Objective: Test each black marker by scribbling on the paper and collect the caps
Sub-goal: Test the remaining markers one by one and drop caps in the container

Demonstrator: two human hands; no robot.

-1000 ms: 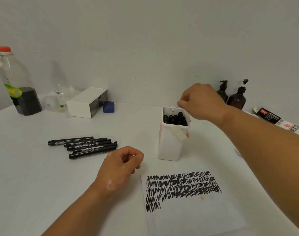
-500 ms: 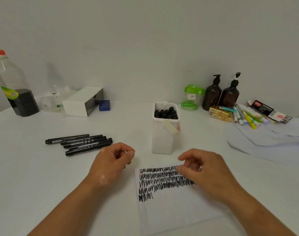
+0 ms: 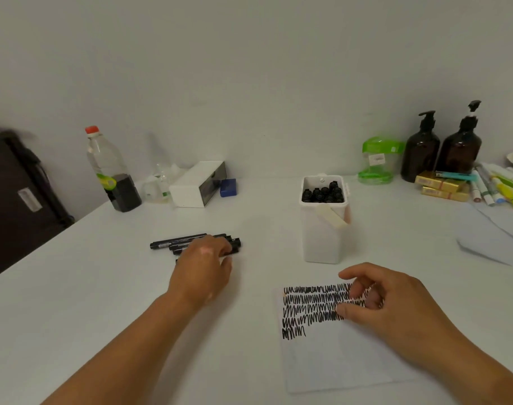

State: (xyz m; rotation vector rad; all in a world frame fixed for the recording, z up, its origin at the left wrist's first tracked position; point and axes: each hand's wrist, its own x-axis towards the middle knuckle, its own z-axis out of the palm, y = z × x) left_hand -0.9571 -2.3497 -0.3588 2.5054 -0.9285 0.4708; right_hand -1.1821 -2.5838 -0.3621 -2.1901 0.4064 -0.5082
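Observation:
Several black markers lie side by side on the white table, left of centre. My left hand lies over their right ends with its fingertips on them; whether it grips one is hidden. A white sheet of paper with rows of black scribbles lies in front of me. My right hand hovers on the scribbled part, fingers loosely curled and holding nothing. Behind the paper stands a white container with several black caps in it.
At the back left are an oil bottle, a white box and a small blue block. At the back right stand a green jar, two brown pump bottles, yellow boxes, coloured pens and loose papers.
My right hand left the container and came down onto the paper. My left hand moved forward from beside the paper onto the markers. The view shifted left.

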